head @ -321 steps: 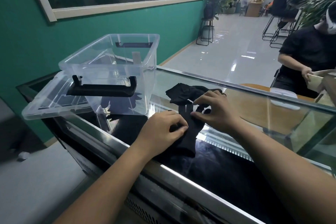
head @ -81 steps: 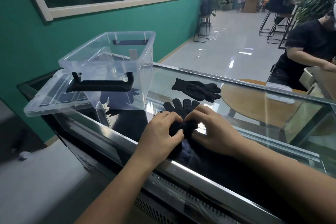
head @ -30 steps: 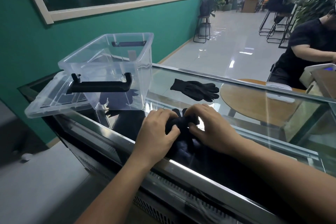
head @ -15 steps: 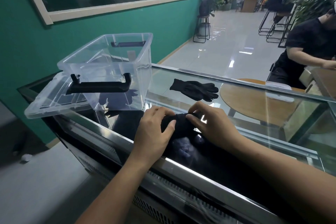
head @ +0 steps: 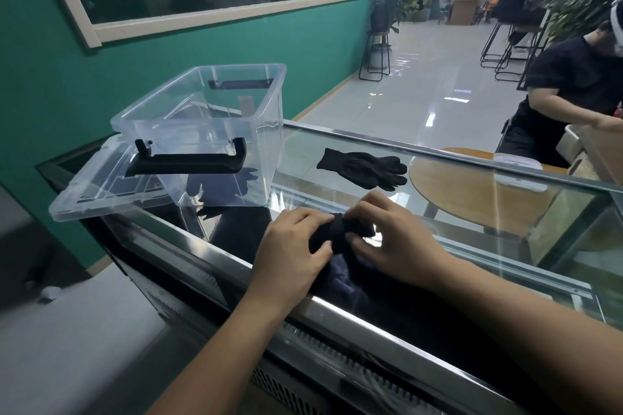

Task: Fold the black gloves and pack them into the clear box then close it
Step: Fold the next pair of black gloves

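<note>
Both hands, left (head: 291,251) and right (head: 391,239), grip folded glove (head: 332,234) | second glove (head: 365,168) flat on glass (head: 488,212) | box (head: 215,131) open, lid (head: 97,189) beneath

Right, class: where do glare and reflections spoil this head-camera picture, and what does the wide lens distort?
Head view: glare on the glass counter by the right hand; the folded glove merges with dark reflections beneath; the window frame slants from wide-angle distortion; the floor shows light streaks.
</note>
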